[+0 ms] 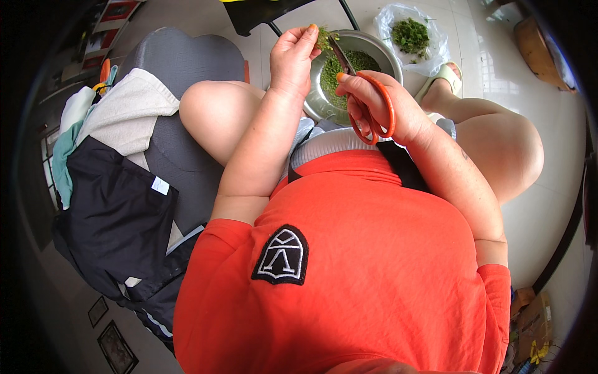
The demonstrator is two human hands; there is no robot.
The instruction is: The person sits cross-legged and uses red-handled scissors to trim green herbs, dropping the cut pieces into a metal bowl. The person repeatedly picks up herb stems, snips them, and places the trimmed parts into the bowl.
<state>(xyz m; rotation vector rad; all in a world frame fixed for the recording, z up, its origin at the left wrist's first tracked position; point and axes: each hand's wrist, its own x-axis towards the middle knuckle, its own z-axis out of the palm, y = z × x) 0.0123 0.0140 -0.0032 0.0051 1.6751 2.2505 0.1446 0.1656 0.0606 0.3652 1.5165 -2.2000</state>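
Pinched in my left hand [293, 60] is a small bunch of green plant sprigs [324, 38], held over the left rim of a metal basin [391, 56]. My right hand [380, 105] grips scissors with orange handles [389, 110], their dark blades pointing up at the sprigs. Whether the blades touch the stems cannot be told. Inside the basin lie many small green cut pieces [332, 77]. Right of the basin, a heap of leafy greens [410, 36] rests on a clear plastic bag [437, 49] on the floor.
A grey padded seat [187, 56] at the left bears a pale towel [128, 103] and dark clothing [117, 196]. A black piece of furniture [261, 11] stands beyond the basin. At the upper right is a brown round container [537, 53]; a cardboard box [535, 322] stands lower right.
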